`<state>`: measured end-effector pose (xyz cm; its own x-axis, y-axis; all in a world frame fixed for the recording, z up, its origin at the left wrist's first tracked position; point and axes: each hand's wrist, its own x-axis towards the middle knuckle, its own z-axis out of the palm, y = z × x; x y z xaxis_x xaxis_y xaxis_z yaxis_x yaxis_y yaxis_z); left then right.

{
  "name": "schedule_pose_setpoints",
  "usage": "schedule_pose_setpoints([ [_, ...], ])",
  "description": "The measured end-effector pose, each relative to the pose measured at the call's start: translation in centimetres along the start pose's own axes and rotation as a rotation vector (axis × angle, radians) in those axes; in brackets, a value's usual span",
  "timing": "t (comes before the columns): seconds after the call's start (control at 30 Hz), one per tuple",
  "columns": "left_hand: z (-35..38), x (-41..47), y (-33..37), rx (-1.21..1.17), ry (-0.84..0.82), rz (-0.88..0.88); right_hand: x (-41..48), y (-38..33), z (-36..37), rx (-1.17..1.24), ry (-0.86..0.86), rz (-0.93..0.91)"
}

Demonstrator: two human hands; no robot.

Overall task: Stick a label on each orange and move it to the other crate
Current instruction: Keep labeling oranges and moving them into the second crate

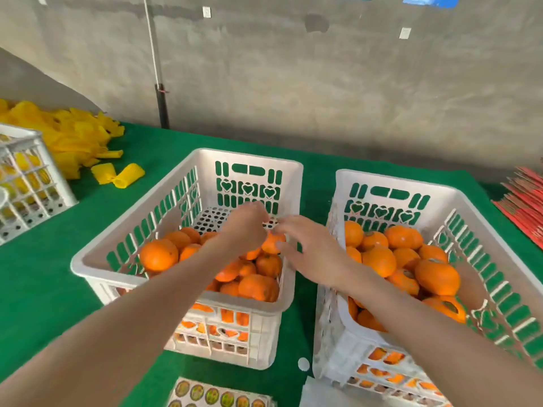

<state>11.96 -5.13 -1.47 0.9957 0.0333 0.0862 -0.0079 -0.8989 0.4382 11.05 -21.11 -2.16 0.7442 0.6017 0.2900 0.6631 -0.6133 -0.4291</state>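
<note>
Nearest me, at the bottom edge, lies the label sheet point(221, 396). It is cut off by the frame, and its rows of round stickers run left to right. One small white disc point(303, 363) sits on the green cloth point(44, 259) just beyond it.

Both bare forearms reach forward over the left crate point(88, 257), whose long axis runs away from me. Its near half is heaped with oranges point(158, 255) and the perforated floor is bare at the far end. The right crate point(396, 179) stands just beside it, lying the same way and also holding fruit.

The held orange point(271, 242) is raised above the heap at the left crate's right side, between my two hands. My left hand point(244, 227) is curled over its top and left flank, gripping it. My right hand point(311, 251) comes in from the right with its thumb against the fruit and its fingers stretched towards the left fingertips. The blur is too heavy for me to tell whether those fingers pinch a label or stay loose. The fruit looks round, so I read no long axis. Its stem end is covered, so I can't say which way it points.

Further left are loose yellow foam nets point(70, 133) and a third crate point(26, 177). A red stack point(526, 207) is at the right edge, and a pole point(160, 92) stands against the grey wall point(323, 83).
</note>
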Motion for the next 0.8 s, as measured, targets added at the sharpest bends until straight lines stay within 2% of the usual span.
schedule_pose_setpoints([
  [0.07,-0.5,1.4,-3.0,0.294,-0.291,-0.009,0.4,-1.3,2.0,-0.095,-0.223,0.001],
  [0.17,0.8,2.0,-5.4,0.536,-0.600,-0.068,0.6,-1.6,3.6,-0.202,-0.229,0.048],
  [0.23,2.0,2.1,-6.3,0.566,-0.684,-0.074,0.2,-1.5,3.9,-0.151,-0.188,0.063],
  [0.33,3.4,2.2,-7.1,0.554,-0.703,-0.076,0.1,-1.4,4.1,-0.116,-0.167,0.083],
  [0.43,3.3,2.5,-7.1,0.462,-0.588,-0.025,0.1,-1.7,4.2,-0.091,-0.126,0.131],
  [0.47,3.0,2.6,-7.1,0.329,-0.509,-0.042,0.1,-1.9,4.0,-0.085,-0.113,0.137],
  [0.53,1.3,2.3,-6.4,-0.092,-0.335,-0.109,-0.2,-2.4,3.7,-0.104,-0.086,0.127],
  [0.63,-1.6,-0.2,-4.4,-0.607,-0.066,-0.067,-2.2,-3.4,2.6,-0.104,-0.021,0.130],
  [0.7,-3.4,-3.1,-2.8,-0.751,0.038,0.034,-5.0,-4.3,1.5,-0.020,0.080,0.103],
  [0.8,-4.3,-7.8,-0.7,-0.881,0.053,0.113,-10.7,-5.4,-0.2,0.153,0.266,0.003],
])
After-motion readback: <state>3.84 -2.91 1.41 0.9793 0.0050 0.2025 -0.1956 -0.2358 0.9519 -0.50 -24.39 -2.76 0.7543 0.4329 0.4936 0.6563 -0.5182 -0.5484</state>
